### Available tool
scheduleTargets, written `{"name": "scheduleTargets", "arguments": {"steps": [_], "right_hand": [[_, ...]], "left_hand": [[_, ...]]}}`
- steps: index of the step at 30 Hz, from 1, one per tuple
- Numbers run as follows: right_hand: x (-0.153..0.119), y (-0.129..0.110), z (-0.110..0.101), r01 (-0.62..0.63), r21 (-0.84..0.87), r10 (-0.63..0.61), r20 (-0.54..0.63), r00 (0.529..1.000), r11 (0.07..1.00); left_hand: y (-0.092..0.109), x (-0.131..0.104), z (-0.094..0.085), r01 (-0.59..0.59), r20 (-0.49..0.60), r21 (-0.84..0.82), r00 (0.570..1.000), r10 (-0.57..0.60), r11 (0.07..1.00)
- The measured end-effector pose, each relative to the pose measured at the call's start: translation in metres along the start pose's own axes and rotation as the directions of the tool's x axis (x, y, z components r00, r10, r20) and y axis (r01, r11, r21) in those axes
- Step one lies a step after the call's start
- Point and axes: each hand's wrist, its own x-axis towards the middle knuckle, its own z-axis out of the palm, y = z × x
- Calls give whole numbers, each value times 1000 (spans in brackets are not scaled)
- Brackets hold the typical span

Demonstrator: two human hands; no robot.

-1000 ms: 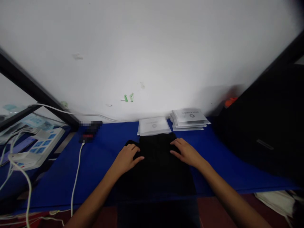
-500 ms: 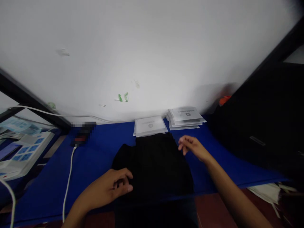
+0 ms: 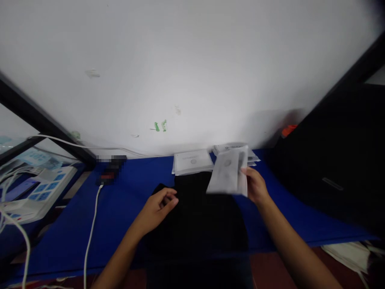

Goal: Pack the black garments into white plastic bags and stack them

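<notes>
Two hands at a blue surface (image 3: 126,192). Right hand (image 3: 255,185): grip closed on the right edge of one white packing bag (image 3: 226,173), lifted and tilted, motion-blurred, above the far right part of the folded black garment (image 3: 198,212). Left hand (image 3: 156,206): fingers curled loosely, holding nothing, resting at the garment's left edge. Garment: lies flat at the surface's middle, near edge overhanging. Far side: single flat bag (image 3: 192,161); bag stack (image 3: 251,156), right of it. Handling note: steady the garment with the left hand; pinch the bag by its edge so its mouth opens toward the fold.
</notes>
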Motion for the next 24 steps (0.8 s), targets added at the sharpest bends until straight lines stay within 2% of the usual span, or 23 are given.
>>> {"name": "scheduleTargets", "arguments": {"steps": [2, 3, 5, 7, 9, 12, 13, 14, 15, 17, 19, 22, 24], "right_hand": [[-25, -1, 13, -130, -6, 129, 148, 980, 992], [-36, -2, 20, -189, 0, 184, 230, 956, 982], [-51, -2, 35, -262, -18, 243, 445, 862, 965], [-58, -1, 44, -281, -29, 238, 619, 748, 959], [-59, 2, 46, -270, -26, 209, 705, 678, 962], [-56, 5, 44, -197, -33, 154, 753, 639, 980], [-54, 4, 44, -150, -51, 136, 759, 637, 987], [-52, 3, 46, -92, -76, 117, 748, 654, 993], [-51, 1, 49, -25, -110, 97, 713, 694, 994], [-47, -3, 60, 110, -214, 40, 594, 804, 970], [-44, -7, 72, 228, -329, -40, 490, 871, 917], [-39, -9, 84, 333, -428, -105, 474, 874, 840], [-39, -8, 85, 334, -432, -81, 507, 858, 838]], "left_hand": [[10, 13, 11, -90, -119, -92, 990, 78, 992], [16, 19, 16, -130, -139, -129, 984, 112, 983], [26, 29, 26, -166, -92, -178, 984, 152, 970], [34, 35, 33, -153, -11, -194, 988, 154, 969], [38, 36, 37, -130, 33, -211, 990, 140, 969], [38, 33, 39, -91, 18, -320, 995, 102, 943], [37, 32, 41, -81, 16, -363, 996, 93, 928], [37, 30, 42, -79, 18, -393, 995, 94, 916], [38, 28, 45, -87, 23, -400, 994, 105, 912], [39, 26, 50, -121, 26, -351, 990, 139, 928], [41, 23, 57, -155, 15, -272, 986, 165, 950], [44, 21, 65, -181, 2, -210, 983, 185, 961], [44, 20, 65, -199, -15, -185, 980, 200, 962]]}}
